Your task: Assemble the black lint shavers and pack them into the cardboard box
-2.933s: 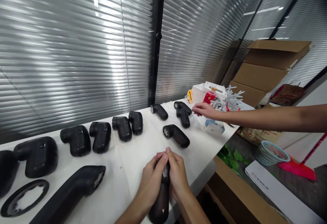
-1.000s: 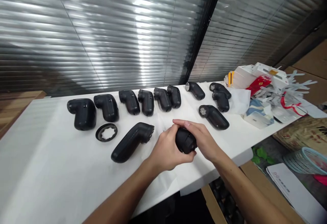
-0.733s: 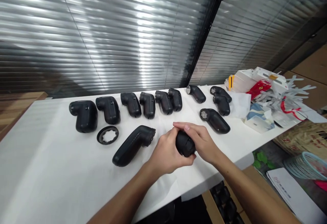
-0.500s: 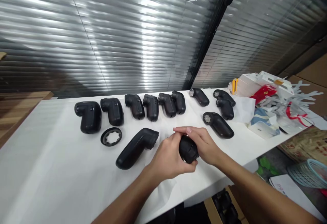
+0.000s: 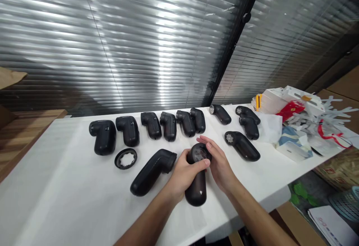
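Observation:
A black lint remover (image 5: 196,191) with a round perforated metal head is in my left hand (image 5: 183,173). My left fingers wrap around it just below the head, the thumb across its front. Its handle points toward me, with a small white triangle mark near the end. My right hand (image 5: 220,162) rests against the right side of the head, fingers stretched out and its thumb hidden. Left of my hands lies another black lint remover (image 5: 151,171). Beyond it is a loose black ring (image 5: 126,159) with a scalloped inner edge.
Several black lint removers line the back of the white table (image 5: 84,201), including one at the far left (image 5: 105,137). Another (image 5: 244,147) lies to the right. White boxes (image 5: 272,102), a red packet (image 5: 291,109) and plastic pieces crowd the right end. Blinds stand behind.
The lint remover has turned in my hands, so its metal head now faces up and its handle points toward me. My right fingers have loosened and straightened. The view has shifted slightly.

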{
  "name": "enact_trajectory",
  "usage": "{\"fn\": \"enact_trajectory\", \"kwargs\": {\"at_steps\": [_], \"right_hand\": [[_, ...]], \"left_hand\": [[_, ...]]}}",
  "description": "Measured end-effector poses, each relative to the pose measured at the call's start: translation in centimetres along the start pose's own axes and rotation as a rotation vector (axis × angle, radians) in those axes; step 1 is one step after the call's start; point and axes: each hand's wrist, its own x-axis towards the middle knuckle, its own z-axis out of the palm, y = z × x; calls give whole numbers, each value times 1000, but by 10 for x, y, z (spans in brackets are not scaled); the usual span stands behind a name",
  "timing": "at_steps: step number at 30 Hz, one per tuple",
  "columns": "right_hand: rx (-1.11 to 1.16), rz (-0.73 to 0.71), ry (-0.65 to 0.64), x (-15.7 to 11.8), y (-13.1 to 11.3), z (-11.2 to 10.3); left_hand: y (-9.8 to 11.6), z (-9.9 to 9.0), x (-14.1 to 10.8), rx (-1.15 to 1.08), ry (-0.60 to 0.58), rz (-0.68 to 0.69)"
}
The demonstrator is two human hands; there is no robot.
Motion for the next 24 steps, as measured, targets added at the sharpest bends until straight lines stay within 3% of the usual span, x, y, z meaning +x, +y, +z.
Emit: {"fn": "enact_trajectory", "kwargs": {"at_steps": [5,11,14,18,21,24], "right_hand": [[235,225,-19,-25,25,3],[307,367,28,-37,19,6],[287,427,76,-44,11,7],[212,498,108,-62,-1,6],[162,472,125,-78,-7,6],[132,449,124,-92,-6,8]], "left_hand": [[-5,4,-1,48,165,148],[-13,12,-7,250,273,186],[-10,11,-8,285,195,208],[11,5,-12,281,32,268],[25,6,-17,265,-85,298],[28,13,-22,234,-116,308]]}}
